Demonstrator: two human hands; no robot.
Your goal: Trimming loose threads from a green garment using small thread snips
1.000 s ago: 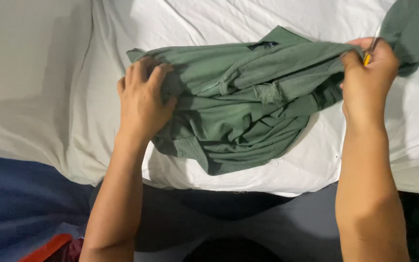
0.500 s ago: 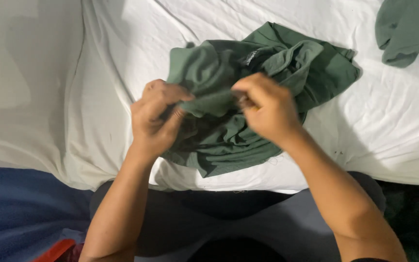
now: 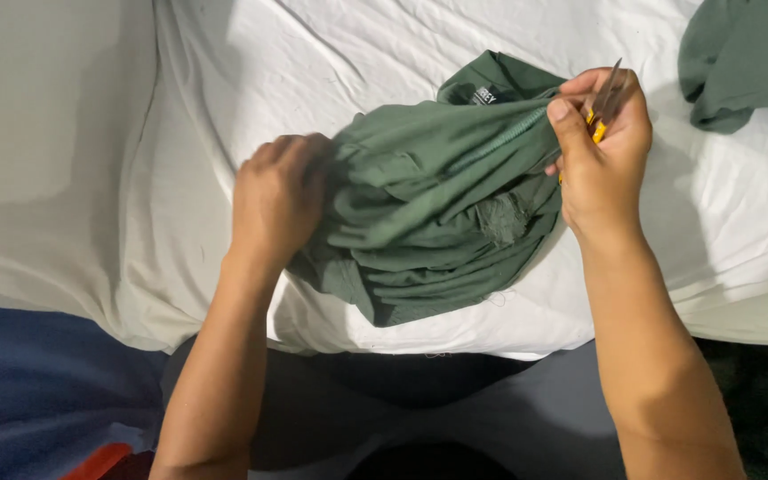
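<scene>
— What can't you see well?

— The bunched-up green cotton shirt folds over itself, so a lot of it is tucked away. A second green cloth is cut off at the top corner. The left hand shows only its back; its fingertips sink into the shirt. A small thin tool with a yellow handle and a grey metal tip peeks out of the right hand. Most of it is hidden, so I can't tell what it is.

— How are the hands?

— The left hand curls down, fingers pressed together, grabbing the shirt's left side. The right hand is raised, thumb up, pinching the shirt's ribbed edge along with the tool.

— Where is the shirt?

— On the wrinkly white bed sheet, pulled between both hands, close to the sheet's near edge.
</scene>
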